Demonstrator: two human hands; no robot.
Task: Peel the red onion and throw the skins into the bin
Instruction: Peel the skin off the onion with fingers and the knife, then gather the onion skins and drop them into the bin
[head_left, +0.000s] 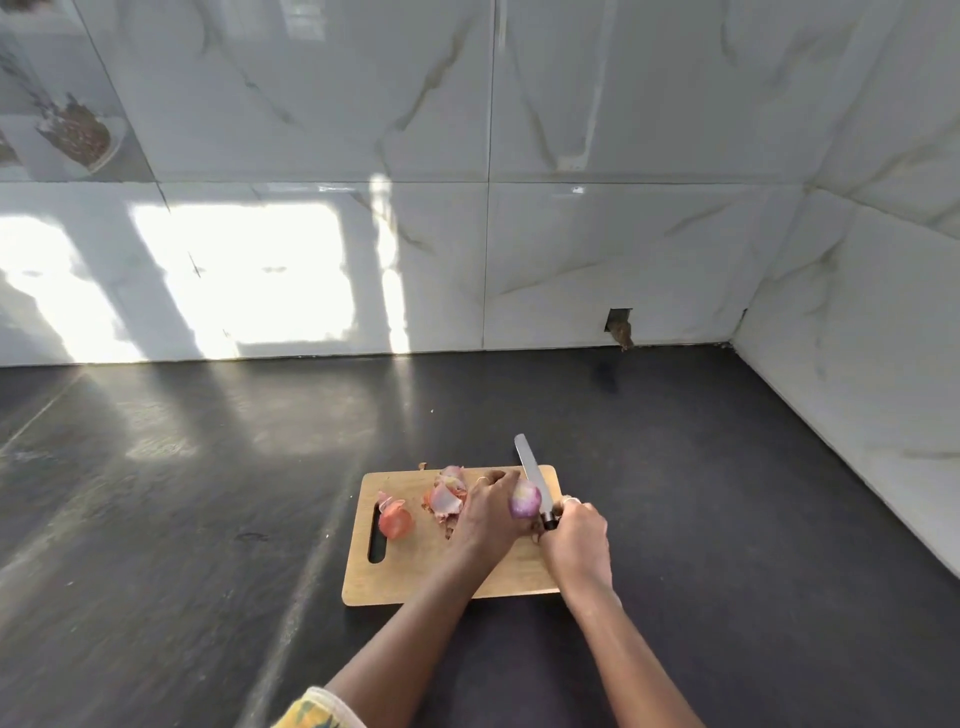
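Gripping the onion (524, 500) above the cutting board (415, 566), the left hand (488, 512) sits close to the knife (532, 475) clenched in the right hand (576, 535), so a slip could nick fingers.

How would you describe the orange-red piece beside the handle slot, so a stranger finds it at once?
On the dark counter lies a wooden cutting board. Near its left end, just right of the handle slot, sits the onion piece. It is rounded and orange-red and lies alone, apart from the pale pink skins near the left hand.
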